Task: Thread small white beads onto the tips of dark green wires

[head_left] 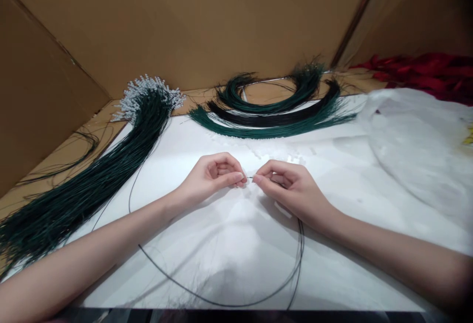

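Over the middle of the white sheet, my left hand and my right hand nearly meet, thumb and forefinger of each pinched together. A short piece of dark cord spans the small gap between the fingertips. From under my right hand the thin dark cord hangs in a wide loop that sweeps along the front of the sheet and passes beneath my left forearm. Whether a small bead or a knot sits in the left fingertips is too small to make out.
At left lies a long bundle of dark green cords with white beaded ends. Curved bundles of green and black cord rest at the back. Clear plastic bags and red ribbon are at right. Cardboard walls stand behind.
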{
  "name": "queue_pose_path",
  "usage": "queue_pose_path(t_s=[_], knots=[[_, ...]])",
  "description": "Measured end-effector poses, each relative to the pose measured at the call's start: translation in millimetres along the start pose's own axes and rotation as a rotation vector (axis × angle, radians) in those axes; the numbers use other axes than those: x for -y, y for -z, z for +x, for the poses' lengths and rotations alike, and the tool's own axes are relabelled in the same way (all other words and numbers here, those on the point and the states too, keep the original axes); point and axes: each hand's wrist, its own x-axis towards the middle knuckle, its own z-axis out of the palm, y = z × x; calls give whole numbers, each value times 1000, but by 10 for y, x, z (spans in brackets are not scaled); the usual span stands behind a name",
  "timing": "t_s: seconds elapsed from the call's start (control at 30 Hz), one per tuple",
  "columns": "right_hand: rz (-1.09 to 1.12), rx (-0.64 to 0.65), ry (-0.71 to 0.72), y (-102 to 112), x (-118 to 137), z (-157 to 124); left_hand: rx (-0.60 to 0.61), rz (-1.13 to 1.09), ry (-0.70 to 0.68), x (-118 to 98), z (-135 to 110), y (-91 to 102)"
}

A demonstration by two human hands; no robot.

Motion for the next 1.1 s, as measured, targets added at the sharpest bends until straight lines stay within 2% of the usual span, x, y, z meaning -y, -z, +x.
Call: queue_pose_path(t_s=[0.4, 1.1], knots=[[-21, 73, 82, 9, 20, -19, 49, -37, -89, 18, -22, 29], [-59, 75, 114, 1, 29, -15, 60, -56, -81, 20, -23, 23]])
